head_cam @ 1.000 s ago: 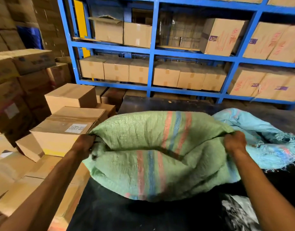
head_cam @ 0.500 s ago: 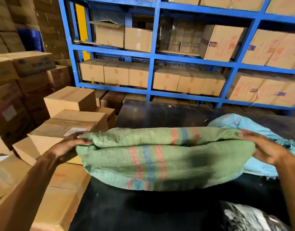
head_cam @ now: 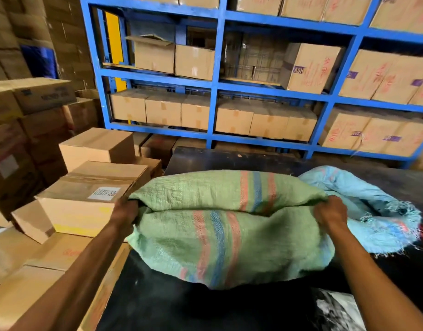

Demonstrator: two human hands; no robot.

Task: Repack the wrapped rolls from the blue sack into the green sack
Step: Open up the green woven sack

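Observation:
A woven green sack (head_cam: 224,232) with red and blue stripes lies bulging on the black table (head_cam: 158,302). My left hand (head_cam: 125,212) grips the sack's left end at a fold, and my right hand (head_cam: 331,213) grips its right end. The fold runs across the sack between the two hands. Behind and to the right lies the light blue sack (head_cam: 372,211), crumpled, with a frayed edge and its mouth facing right. No wrapped rolls show; whatever fills the green sack is hidden.
Stacked cardboard boxes (head_cam: 86,197) crowd the table's left edge. A blue steel rack (head_cam: 215,91) full of boxes stands behind the table. A crumpled black and white sheet (head_cam: 334,309) lies at the near right of the table.
My hands went from flat on the sack's ends half a second ago to gripping both ends again. The sack has bunched up at the fold and shifted a little toward me.

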